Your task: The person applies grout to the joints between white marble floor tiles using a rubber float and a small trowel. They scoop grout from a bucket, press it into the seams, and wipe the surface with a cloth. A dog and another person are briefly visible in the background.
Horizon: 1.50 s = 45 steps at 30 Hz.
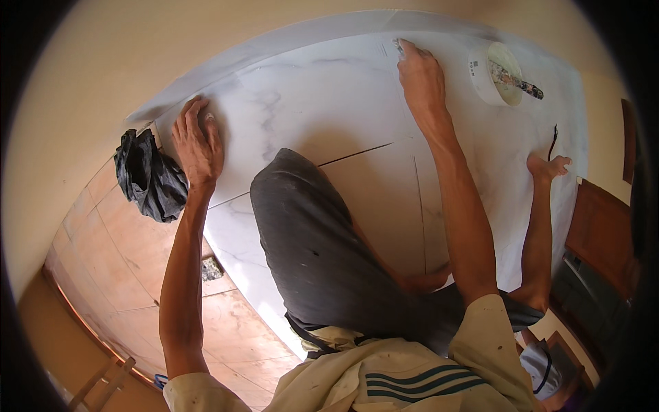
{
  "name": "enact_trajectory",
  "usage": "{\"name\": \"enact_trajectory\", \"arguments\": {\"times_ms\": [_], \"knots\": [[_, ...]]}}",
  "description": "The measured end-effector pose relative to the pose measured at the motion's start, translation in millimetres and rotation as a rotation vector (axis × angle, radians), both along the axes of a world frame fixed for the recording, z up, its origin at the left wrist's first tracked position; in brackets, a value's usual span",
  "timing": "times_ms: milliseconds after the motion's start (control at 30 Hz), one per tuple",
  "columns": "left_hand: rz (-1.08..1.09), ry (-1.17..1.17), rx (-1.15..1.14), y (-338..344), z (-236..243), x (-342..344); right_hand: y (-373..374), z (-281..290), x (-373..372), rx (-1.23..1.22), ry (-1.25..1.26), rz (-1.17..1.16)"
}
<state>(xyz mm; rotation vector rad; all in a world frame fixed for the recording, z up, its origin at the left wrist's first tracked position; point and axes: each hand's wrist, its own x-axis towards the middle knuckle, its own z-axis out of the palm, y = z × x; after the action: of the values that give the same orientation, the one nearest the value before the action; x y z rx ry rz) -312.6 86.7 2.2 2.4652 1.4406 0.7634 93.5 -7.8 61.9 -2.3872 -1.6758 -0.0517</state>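
Note:
My left hand (198,145) lies with its fingers slightly spread on the white grey-veined tile floor (316,89), beside a crumpled black plastic bag (151,178). A small white smear shows on one finger. Farther forward, close to the foot of the wall, my right hand (421,77) is closed on a small, whitish-smeared thing (399,48) touching the floor; its kind is hidden by the fingers. To its right a white tub (484,77) holds pale paste, with a smeared dark tool handle (532,89) leaning over its rim.
Dark joints run between the tiles beside my bent knee (295,199). A bare foot (549,166) rests at the right, near a thin black strip (553,141). Reddish-brown flooring (117,240) spreads at left. A wooden frame (103,384) stands lower left; brown wooden panels (597,223) stand at right.

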Motion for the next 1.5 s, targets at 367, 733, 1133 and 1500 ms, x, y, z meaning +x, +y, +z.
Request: {"name": "enact_trajectory", "arguments": {"times_ms": [367,733,1133,1500], "knots": [[0.014,-0.011,-0.041,-1.5,0.2,1.2,21.1,-11.1,-23.1,0.146,-0.044,0.028],[0.017,-0.015,-0.051,-1.1,-1.1,-0.9,33.3,19.5,58.1,-0.029,0.189,0.576],[-0.012,0.007,0.045,-1.3,-0.4,-3.0,-114.7,70.1,28.4,-0.462,0.608,0.378],[0.0,0.014,0.033,-4.1,0.6,0.0,-169.6,26.2,4.4,-0.124,0.274,0.556]]}}
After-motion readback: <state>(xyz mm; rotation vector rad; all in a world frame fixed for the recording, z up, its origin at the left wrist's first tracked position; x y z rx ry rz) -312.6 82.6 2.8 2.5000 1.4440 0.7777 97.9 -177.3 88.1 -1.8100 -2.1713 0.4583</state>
